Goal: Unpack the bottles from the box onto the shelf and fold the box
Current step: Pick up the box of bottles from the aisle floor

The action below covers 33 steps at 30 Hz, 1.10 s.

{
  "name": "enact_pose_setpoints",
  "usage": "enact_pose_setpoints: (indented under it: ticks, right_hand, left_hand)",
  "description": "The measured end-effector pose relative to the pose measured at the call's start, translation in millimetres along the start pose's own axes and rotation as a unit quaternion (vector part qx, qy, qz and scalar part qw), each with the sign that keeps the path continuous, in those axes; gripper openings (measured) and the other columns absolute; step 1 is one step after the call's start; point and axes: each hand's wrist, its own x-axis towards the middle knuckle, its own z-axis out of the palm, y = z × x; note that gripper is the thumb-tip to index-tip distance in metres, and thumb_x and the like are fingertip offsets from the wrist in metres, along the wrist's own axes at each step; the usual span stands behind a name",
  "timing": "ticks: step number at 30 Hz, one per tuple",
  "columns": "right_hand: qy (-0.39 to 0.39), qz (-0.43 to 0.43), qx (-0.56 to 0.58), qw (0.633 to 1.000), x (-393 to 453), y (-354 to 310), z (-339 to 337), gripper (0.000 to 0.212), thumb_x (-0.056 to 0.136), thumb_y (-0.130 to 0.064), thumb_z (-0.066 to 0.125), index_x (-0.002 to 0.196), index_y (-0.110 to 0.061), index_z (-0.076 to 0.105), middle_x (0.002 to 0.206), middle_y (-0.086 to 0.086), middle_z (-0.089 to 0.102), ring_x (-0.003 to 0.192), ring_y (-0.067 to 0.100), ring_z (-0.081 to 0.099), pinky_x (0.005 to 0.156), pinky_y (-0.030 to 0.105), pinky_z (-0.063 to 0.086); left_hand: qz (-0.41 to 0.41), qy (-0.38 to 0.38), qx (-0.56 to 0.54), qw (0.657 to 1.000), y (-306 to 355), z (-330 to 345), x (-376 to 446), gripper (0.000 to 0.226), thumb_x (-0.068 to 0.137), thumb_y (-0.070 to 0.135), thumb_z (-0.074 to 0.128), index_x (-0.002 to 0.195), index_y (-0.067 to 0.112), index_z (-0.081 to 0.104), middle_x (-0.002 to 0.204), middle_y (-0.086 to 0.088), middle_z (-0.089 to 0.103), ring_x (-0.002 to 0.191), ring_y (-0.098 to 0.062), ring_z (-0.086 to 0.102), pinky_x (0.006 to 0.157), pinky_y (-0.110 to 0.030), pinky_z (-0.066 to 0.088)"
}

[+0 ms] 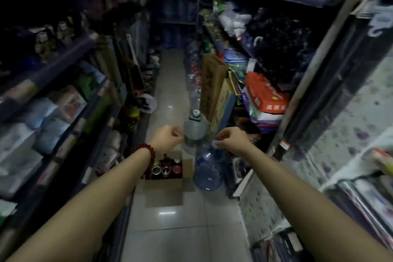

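An open cardboard box (164, 190) sits on the tiled aisle floor, flaps spread, with several bottles (167, 167) standing inside, their caps showing. My left hand (168, 139), with a red bead bracelet on the wrist, hovers above the box's far edge with fingers curled and nothing visible in it. My right hand (230, 139) is stretched out over a large blue water jug (207, 171), fingers pinched near its neck. The blur hides whether it grips anything.
Packed shelves (63, 100) line the left of the narrow aisle, and more shelves (265, 91) line the right. A grey water jug (194, 128) and upright flattened cartons (212, 85) stand behind the box. More jugs sit further down the aisle.
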Motion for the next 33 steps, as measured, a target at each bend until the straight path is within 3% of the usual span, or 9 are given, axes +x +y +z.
enact_pose_setpoints:
  ticks: [6, 9, 14, 22, 27, 31, 33]
  right_hand:
    - [-0.055, -0.016, -0.005, 0.998, 56.7, -15.4, 22.5, 0.023, 0.078, -0.020, 0.074, 0.098, -0.008, 0.073, 0.099, 0.009, 0.072, 0.097, 0.018, 0.063, 0.077, 0.021, 0.043]
    - [-0.074, -0.032, -0.005, 0.997, 84.8, -20.6, 39.2, 0.018, 0.079, -0.017, 0.073, 0.095, -0.008, 0.073, 0.098, 0.008, 0.072, 0.088, 0.013, 0.061, 0.066, 0.010, 0.036]
    - [-0.100, -0.040, 0.003, 0.994, 134.8, -34.8, 66.3, 0.026, 0.080, -0.015, 0.073, 0.104, -0.005, 0.070, 0.103, 0.011, 0.070, 0.092, 0.019, 0.062, 0.075, 0.025, 0.046]
    - [-0.085, 0.002, 0.015, 0.996, 228.6, -52.4, 100.9, 0.024, 0.081, -0.017, 0.073, 0.104, -0.007, 0.070, 0.104, 0.011, 0.069, 0.097, 0.022, 0.064, 0.090, 0.036, 0.053]
    - [-0.103, 0.026, 0.016, 0.994, 271.8, -43.1, 120.6, 0.026, 0.080, -0.017, 0.074, 0.103, -0.005, 0.070, 0.106, 0.012, 0.070, 0.098, 0.022, 0.064, 0.090, 0.035, 0.052]
    - [-0.117, 0.055, 0.024, 0.991, 311.1, -26.9, 140.7, 0.029, 0.079, -0.015, 0.075, 0.105, -0.004, 0.070, 0.104, 0.011, 0.069, 0.090, 0.018, 0.062, 0.078, 0.027, 0.046]
    - [-0.130, 0.062, 0.021, 0.989, 335.5, -20.4, 151.8, 0.030, 0.079, -0.016, 0.075, 0.106, -0.004, 0.069, 0.106, 0.010, 0.068, 0.090, 0.016, 0.059, 0.079, 0.026, 0.046]
  left_hand:
    - [-0.072, 0.066, -0.027, 0.995, -35.1, -19.9, 18.0, 0.006, 0.084, 0.019, 0.066, 0.090, 0.016, 0.066, 0.087, -0.004, 0.068, 0.083, -0.016, 0.063, 0.075, -0.029, 0.053]
    - [-0.092, 0.071, -0.034, 0.993, -57.6, -29.8, 29.0, 0.006, 0.084, 0.019, 0.066, 0.089, 0.015, 0.066, 0.086, -0.005, 0.067, 0.082, -0.020, 0.063, 0.075, -0.035, 0.054]
    - [-0.114, 0.086, -0.031, 0.989, -93.0, -50.0, 71.3, 0.009, 0.084, 0.019, 0.066, 0.092, 0.014, 0.067, 0.086, -0.003, 0.065, 0.089, -0.020, 0.062, 0.082, -0.034, 0.051]
    - [-0.110, 0.058, -0.035, 0.992, -122.2, -83.5, 176.3, 0.011, 0.085, 0.019, 0.066, 0.095, 0.014, 0.066, 0.087, -0.003, 0.064, 0.082, -0.015, 0.059, 0.073, -0.027, 0.049]
    - [-0.106, 0.018, 0.000, 0.994, -139.7, -82.2, 230.4, 0.014, 0.085, 0.021, 0.066, 0.097, 0.014, 0.068, 0.090, -0.004, 0.066, 0.081, -0.014, 0.060, 0.067, -0.024, 0.046]
    - [-0.119, -0.018, 0.005, 0.993, -161.1, -73.1, 271.7, 0.016, 0.086, 0.021, 0.064, 0.099, 0.013, 0.068, 0.098, -0.006, 0.069, 0.086, -0.015, 0.060, 0.071, -0.023, 0.044]
    - [-0.134, -0.028, -0.002, 0.991, -173.7, -67.7, 291.0, 0.016, 0.086, 0.020, 0.064, 0.100, 0.012, 0.068, 0.100, -0.007, 0.069, 0.087, -0.015, 0.060, 0.070, -0.022, 0.043]
